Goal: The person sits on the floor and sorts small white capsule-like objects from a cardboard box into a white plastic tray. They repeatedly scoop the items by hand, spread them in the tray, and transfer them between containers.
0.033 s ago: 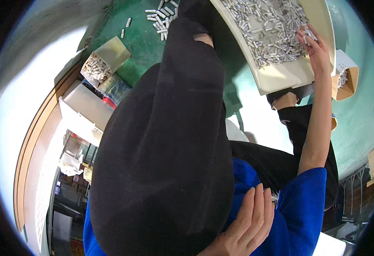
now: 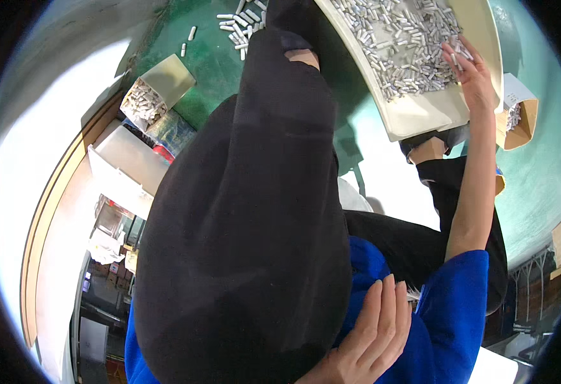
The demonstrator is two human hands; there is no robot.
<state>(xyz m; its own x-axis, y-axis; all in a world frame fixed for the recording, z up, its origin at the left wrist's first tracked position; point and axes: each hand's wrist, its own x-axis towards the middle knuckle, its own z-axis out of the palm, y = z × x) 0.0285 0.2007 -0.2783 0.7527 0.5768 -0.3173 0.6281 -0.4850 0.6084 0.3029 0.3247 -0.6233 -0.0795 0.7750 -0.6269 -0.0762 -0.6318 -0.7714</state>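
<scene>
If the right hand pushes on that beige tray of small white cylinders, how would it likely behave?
The beige tray juts past the green table edge, so it could tip if pressed near the right hand. Heaped with small white cylinders, it probably feels heavy. The cylinders look round and loose, likely to roll and scatter.

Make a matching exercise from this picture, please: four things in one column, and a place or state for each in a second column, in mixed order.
Things
1. beige tray
2. right hand
3. small cardboard box
4. left hand

Places or states
A. rests flat on blue clothing near the lower edge
B. stands open on the green surface at the left, filled with small pieces
C. holds a heap of small silver-white cylinders
D. reaches into the pieces at the tray's right side

Pairs: 1-C, 2-D, 3-B, 4-A
</scene>
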